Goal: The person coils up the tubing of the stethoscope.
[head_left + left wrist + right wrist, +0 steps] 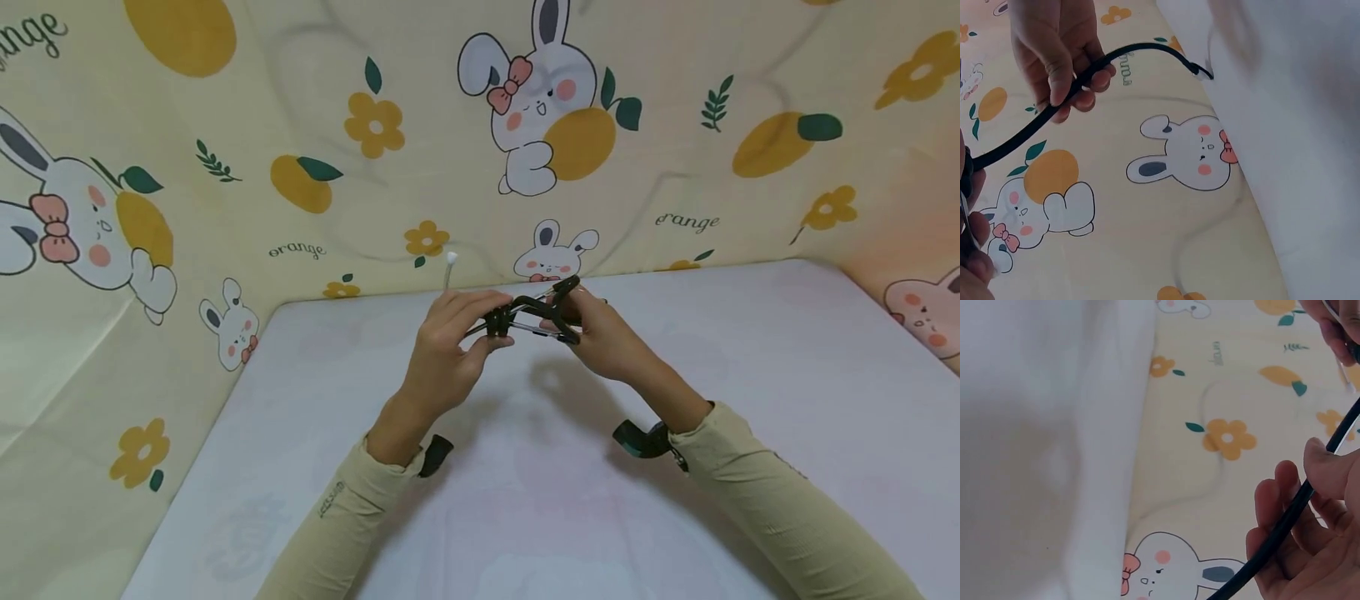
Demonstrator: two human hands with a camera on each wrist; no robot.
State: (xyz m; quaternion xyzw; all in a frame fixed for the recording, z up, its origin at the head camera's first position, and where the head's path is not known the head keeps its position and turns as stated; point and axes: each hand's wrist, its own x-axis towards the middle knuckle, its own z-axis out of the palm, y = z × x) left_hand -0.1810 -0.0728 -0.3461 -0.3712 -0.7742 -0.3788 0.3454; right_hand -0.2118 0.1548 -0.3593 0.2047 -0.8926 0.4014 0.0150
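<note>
Both hands hold up a black clothes hanger with thin silver rods, over the far part of the table. My left hand grips it at the dark middle part, thumb below and fingers over the top. Beyond that hand a thin stem with a white tip sticks up. My right hand holds the right part. In the left wrist view the right thumb lies across the curved black arm, with fingers behind it. The arm's outer end narrows into a small hook-like tip.
A white-covered table lies under the hands. Behind and beside it hangs a cream cloth printed with rabbits, oranges and flowers. Dark wrist devices show below both sleeve cuffs.
</note>
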